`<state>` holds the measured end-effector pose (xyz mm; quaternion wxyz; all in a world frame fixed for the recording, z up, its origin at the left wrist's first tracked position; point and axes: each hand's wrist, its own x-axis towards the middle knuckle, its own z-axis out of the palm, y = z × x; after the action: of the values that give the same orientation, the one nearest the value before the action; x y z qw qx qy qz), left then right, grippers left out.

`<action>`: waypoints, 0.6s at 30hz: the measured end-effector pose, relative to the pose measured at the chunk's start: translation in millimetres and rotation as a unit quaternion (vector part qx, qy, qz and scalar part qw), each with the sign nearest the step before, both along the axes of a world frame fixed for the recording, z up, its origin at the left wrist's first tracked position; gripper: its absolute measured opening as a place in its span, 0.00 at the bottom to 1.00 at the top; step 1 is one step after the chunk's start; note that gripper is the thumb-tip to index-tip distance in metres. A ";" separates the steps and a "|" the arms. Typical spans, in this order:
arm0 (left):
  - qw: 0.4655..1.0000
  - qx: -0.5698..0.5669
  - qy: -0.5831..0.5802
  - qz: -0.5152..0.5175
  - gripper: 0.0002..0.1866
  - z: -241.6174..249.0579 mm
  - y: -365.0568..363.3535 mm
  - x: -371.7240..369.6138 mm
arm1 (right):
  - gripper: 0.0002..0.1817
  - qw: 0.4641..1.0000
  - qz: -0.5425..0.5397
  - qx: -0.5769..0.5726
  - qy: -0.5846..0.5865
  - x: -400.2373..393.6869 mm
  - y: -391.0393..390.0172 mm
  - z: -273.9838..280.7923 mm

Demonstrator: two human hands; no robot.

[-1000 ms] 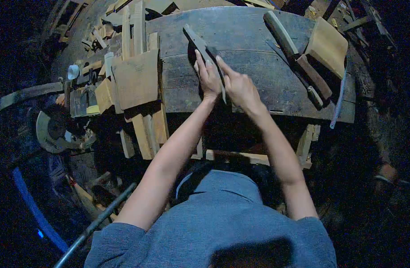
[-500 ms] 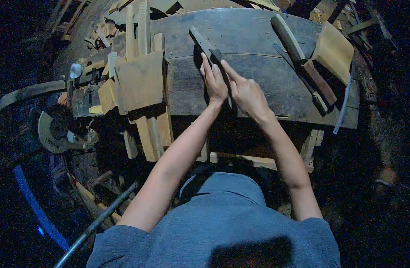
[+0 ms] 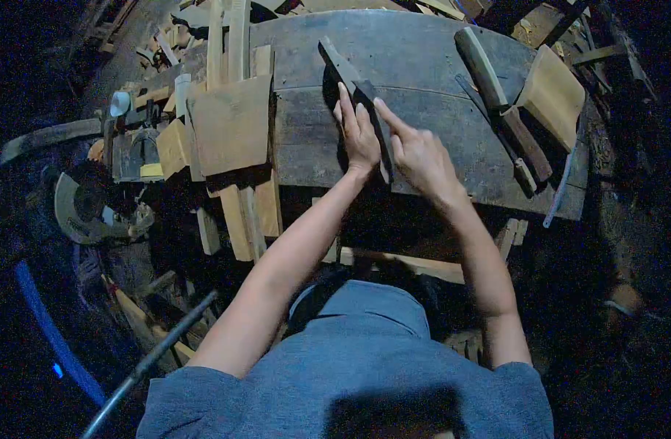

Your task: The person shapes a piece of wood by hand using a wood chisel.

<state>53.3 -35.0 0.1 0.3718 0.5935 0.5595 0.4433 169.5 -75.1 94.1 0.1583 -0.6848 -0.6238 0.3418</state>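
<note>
A long, narrow, dark wooden piece (image 3: 340,64) lies slanted on the workbench, its paler far end pointing up and left. A darker block-like part (image 3: 366,89) juts out midway along it. My left hand (image 3: 362,143) is closed around its near half, with the index finger laid along the wood. At its right edge, my right hand (image 3: 426,162) has its index finger stretched out, the tip close beside the dark part. The other right fingers curl under and are partly hidden. The piece's near end shows below my hands.
The workbench (image 3: 430,110) carries a pale-and-brown handled tool (image 3: 481,67), a curved wood block (image 3: 552,91) and a thin ruler-like strip (image 3: 562,186) at right. A flat board (image 3: 233,126) rests on battens at left. A metal bar (image 3: 149,366) slants at lower left.
The whole view has shifted slightly. My right hand has slid a little right, away from the wooden piece, while my left hand keeps its place on it.
</note>
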 end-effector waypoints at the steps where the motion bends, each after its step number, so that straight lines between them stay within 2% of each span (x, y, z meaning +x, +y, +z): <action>1: 1.000 -0.002 0.000 -0.002 0.29 -3.3 -0.8 -0.8 | 0.27 1.000 0.003 0.019 -0.002 2.5 5.0 -1.6; 5: 0.999 0.047 0.010 -0.012 0.29 -7.6 7.6 -1.4 | 0.27 0.998 0.005 0.063 0.011 0.9 43.8 -8.8; 11: 0.999 0.029 0.014 0.023 0.29 -11.3 2.3 0.8 | 0.28 0.996 0.070 -0.026 -0.041 20.6 26.7 9.4; 18: 0.998 0.063 0.007 0.012 0.29 -8.9 2.7 1.1 | 0.29 0.998 0.045 -0.006 -0.045 12.4 17.6 9.1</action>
<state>54.4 -32.2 -8.8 0.3243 0.6117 0.5405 0.4780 181.9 -57.5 103.1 0.1102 -0.6719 -0.6582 0.3211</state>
